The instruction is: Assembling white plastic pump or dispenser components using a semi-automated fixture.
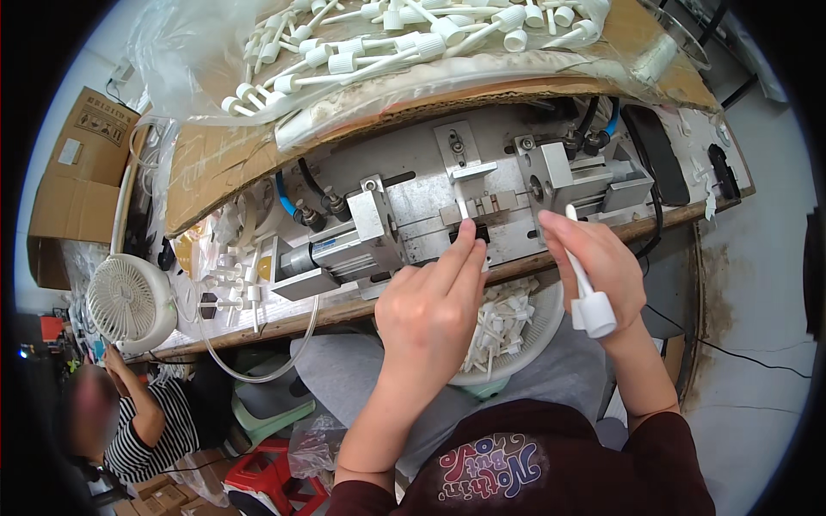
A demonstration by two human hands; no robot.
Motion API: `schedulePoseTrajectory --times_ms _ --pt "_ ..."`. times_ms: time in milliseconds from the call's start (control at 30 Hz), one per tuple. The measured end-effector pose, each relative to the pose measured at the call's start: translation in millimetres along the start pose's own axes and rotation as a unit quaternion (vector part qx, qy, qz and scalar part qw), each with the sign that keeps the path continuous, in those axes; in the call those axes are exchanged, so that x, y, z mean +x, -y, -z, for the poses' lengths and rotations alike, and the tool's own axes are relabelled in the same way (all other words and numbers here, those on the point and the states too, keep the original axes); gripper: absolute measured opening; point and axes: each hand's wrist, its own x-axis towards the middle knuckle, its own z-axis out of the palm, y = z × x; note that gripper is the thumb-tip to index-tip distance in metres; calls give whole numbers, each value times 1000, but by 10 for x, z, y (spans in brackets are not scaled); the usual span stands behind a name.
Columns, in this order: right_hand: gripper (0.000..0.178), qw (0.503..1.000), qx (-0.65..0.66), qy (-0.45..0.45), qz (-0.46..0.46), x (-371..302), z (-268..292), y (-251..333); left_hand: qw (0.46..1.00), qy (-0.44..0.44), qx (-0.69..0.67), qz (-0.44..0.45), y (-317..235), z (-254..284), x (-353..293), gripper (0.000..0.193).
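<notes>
My left hand (434, 314) reaches to the middle of the metal fixture (495, 206), its index and middle fingers pressed together. From under those fingertips a white plastic stem (463, 205) points up into the fixture; the lower end of this piece is mostly hidden by the hand. To the right, my right hand (602, 267) is closed round a white capped stick (582, 273), its thin tip upward and its ribbed cap (595, 315) hanging below the fingers. A second white cap edge seems to show beside it, but I cannot tell for sure.
Pneumatic cylinders (335, 254) flank the fixture. A white basket (551, 331) of small white pieces is below my hands. Capped sticks (413, 43) lie in plastic on cardboard behind. A black phone (656, 155), a fan (129, 301) and a person in stripes (159, 430) are at the sides.
</notes>
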Motion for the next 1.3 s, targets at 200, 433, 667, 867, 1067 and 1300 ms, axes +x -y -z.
schedulePoseTrajectory --times_ms 200,433,667,867,1067,1300 --pt "30 997 -50 45 37 21 142 13 999 -2 -40 18 24 -15 -20 32" --pt "40 991 -99 69 64 122 69 106 901 42 -427 73 -125 256 -57 43" --pt "43 999 -33 21 -15 121 42 21 979 -47 -186 73 -88 141 -120 38" --pt "79 987 131 51 -77 146 199 162 1000 -29 -2 1 -46 -92 -99 36" --pt "59 959 247 -34 -137 1 90 159 1000 -11 7 -10 3 -68 15 32" --pt "44 985 88 62 -131 112 300 257 997 48 -55 -26 65 146 119 33"
